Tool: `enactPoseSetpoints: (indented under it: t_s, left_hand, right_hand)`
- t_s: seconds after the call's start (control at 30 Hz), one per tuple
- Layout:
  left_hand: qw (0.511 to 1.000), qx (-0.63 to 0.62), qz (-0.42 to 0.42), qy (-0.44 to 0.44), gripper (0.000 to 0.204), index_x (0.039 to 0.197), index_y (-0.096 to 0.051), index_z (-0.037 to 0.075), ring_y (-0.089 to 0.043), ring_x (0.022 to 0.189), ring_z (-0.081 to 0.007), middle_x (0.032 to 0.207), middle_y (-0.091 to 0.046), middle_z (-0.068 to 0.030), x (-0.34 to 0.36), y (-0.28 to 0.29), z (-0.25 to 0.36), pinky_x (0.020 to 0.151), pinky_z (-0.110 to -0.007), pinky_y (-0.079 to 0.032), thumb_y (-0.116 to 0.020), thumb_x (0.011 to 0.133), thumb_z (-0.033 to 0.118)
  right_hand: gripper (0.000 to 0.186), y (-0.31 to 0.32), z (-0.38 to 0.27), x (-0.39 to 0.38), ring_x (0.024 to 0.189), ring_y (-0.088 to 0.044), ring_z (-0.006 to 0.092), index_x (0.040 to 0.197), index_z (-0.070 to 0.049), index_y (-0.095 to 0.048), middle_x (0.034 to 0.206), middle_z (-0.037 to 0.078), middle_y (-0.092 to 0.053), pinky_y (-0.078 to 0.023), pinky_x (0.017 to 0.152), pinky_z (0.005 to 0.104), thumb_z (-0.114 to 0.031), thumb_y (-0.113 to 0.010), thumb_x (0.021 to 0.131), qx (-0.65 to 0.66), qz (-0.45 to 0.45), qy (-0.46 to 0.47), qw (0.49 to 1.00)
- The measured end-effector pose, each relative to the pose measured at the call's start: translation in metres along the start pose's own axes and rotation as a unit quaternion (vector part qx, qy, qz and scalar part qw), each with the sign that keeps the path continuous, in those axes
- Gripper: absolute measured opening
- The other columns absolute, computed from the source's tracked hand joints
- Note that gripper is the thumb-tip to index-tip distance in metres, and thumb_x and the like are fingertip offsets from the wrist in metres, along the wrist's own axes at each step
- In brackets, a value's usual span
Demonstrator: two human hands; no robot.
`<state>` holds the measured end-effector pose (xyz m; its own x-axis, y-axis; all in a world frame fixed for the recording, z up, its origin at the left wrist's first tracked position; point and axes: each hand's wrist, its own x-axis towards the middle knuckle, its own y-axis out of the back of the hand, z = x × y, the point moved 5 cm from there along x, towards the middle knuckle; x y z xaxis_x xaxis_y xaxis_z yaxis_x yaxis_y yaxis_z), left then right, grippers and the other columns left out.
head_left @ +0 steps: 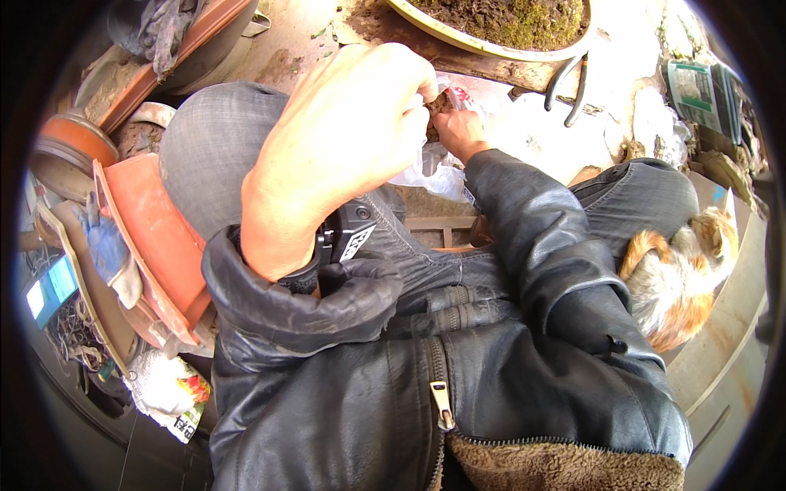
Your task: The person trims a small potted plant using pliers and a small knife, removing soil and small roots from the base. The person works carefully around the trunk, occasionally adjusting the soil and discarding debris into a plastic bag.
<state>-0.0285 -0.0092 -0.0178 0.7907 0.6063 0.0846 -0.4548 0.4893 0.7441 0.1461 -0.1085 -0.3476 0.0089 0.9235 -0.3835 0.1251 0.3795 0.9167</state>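
A small brown lump (442, 105) sits pinched between both hands, just above a clear plastic bag (434, 176). The left hand (344, 147) closes its fingertips on the lump's left side. The right hand (460, 131) nips it from the right. It looks crumbly, so a soft squeeze is best. A bowl of dirt (499, 24) and black pliers (569, 78) lie just past the hands. An orange and white cat (679, 286) sits close on the right and could bump an arm.
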Motion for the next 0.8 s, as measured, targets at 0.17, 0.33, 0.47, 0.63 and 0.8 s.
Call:
enactPoseSetpoints:
  t_s: [0.17,0.33,0.47,0.63,0.8]
  left_hand:
    - [1.0,-0.006,0.008,0.02,0.023,0.104,-0.078,0.002,-0.072,0.084,-0.0367,0.091,-0.075,-0.0194,-0.001,-0.002,-0.002,0.08,-0.045,-0.057,-0.067,0.088,0.012]
    - [0.999,0.022,0.041,-0.018,0.022,0.106,-0.078,0.007,-0.071,0.092,-0.0396,0.097,-0.076,-0.0162,-0.005,-0.001,0.0,0.086,-0.048,-0.056,-0.069,0.089,0.017]
    - [1.0,0.008,0.021,-0.007,0.022,0.107,-0.077,0.008,-0.07,0.093,-0.0384,0.099,-0.075,-0.0151,-0.006,-0.004,-0.004,0.087,-0.048,-0.056,-0.07,0.088,0.019]
    - [0.999,0.002,0.035,-0.027,0.022,0.106,-0.077,0.008,-0.071,0.091,-0.0377,0.096,-0.075,-0.0147,-0.005,-0.004,-0.006,0.086,-0.048,-0.056,-0.07,0.088,0.019]
    - [1.0,0.008,0.012,-0.018,0.026,0.11,-0.079,0.008,-0.073,0.092,-0.0366,0.097,-0.076,-0.0163,0.002,-0.006,-0.008,0.087,-0.046,-0.057,-0.07,0.087,0.019]
  right_hand:
    - [0.02,0.001,-0.003,0.001,0.085,-0.081,0.0343,0.089,-0.012,-0.081,0.087,0.016,-0.08,-0.064,0.078,0.0474,-0.018,-0.063,0.093,-0.007,0.035,0.011,0.999]
    - [0.017,0.008,-0.003,0.0,0.089,-0.081,0.0338,0.091,-0.01,-0.082,0.096,0.018,-0.081,-0.064,0.078,0.0465,-0.015,-0.065,0.091,0.022,0.027,-0.007,0.999]
    - [0.02,0.024,-0.002,0.004,0.098,-0.08,0.0357,0.101,-0.01,-0.082,0.106,0.019,-0.081,-0.063,0.084,0.0485,-0.017,-0.065,0.094,0.066,-0.021,-0.085,0.994]
    - [0.026,0.059,-0.001,-0.007,0.104,-0.078,0.039,0.111,-0.011,-0.08,0.115,0.019,-0.08,-0.06,0.094,0.0501,-0.024,-0.069,0.092,0.165,-0.059,-0.22,0.96]
    - [0.026,0.129,-0.005,-0.048,0.081,-0.079,0.0306,0.089,-0.007,-0.084,0.084,0.014,-0.081,-0.062,0.077,0.0409,-0.03,-0.086,0.077,0.367,0.016,-0.236,0.899]
